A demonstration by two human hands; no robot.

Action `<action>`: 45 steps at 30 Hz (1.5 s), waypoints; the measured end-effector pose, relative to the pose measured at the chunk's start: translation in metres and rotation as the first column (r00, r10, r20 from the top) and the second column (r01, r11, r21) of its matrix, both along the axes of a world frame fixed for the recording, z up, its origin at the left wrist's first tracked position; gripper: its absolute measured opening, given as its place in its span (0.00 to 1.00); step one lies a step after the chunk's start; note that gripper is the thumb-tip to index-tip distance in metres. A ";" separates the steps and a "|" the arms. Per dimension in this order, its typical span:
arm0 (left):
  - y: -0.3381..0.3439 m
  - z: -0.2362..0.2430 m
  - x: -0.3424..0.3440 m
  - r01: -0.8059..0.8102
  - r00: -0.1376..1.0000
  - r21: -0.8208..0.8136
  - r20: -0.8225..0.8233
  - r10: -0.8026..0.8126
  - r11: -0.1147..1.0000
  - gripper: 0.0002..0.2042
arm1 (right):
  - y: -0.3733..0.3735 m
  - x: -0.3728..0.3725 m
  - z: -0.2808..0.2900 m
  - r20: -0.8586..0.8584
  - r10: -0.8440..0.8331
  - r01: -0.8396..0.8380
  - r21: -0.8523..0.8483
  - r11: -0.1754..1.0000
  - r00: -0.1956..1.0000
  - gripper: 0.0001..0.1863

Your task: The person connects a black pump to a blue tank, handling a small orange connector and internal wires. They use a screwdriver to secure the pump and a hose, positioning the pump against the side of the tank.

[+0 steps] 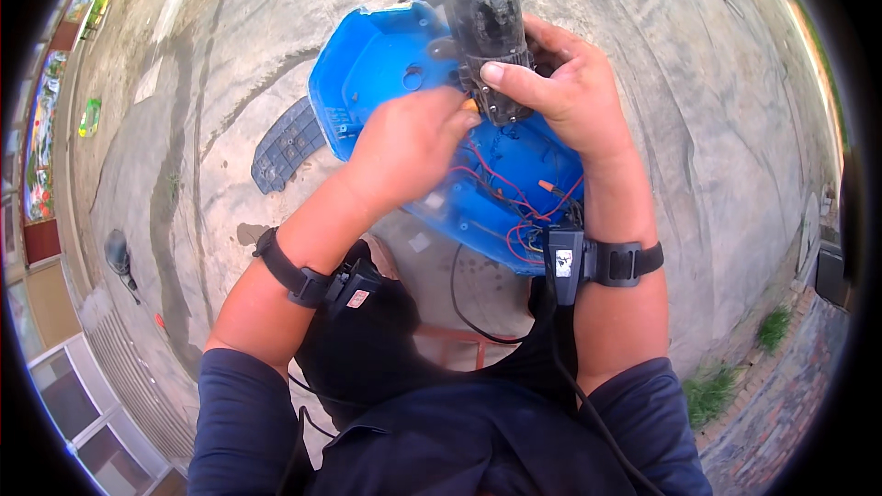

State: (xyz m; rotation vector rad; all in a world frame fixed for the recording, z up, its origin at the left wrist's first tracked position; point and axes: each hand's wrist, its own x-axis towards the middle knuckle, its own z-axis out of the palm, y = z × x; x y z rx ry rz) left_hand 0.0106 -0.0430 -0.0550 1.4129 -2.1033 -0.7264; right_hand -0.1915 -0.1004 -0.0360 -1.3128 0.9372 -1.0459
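My right hand (574,92) grips a black cylindrical housing (487,18), like a motor or pump, with the thumb across its lower part among small screws. My left hand (409,142), slightly blurred, is pinched at the housing's lower left on a small orange piece (471,106), mostly hidden by my fingers. Behind both hands lies an open blue plastic shell (367,50) with moulded posts and a round hole. Red, yellow and dark wires (522,207) trail through it, with an orange connector (546,186) among them.
A dark slotted plastic panel (285,142) lies on the concrete (211,28) left of the shell. Further left are a dark object with a cord (119,257) and a small green item (89,118). A red metal frame (480,349) shows between my legs. Grass (717,390) edges the lower right.
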 end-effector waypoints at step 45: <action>0.000 -0.001 0.015 -0.034 0.990 -0.044 -0.140 0.028 0.998 0.08 | 0.001 0.003 -0.004 0.039 -0.025 0.024 0.013 1.000 0.999 0.32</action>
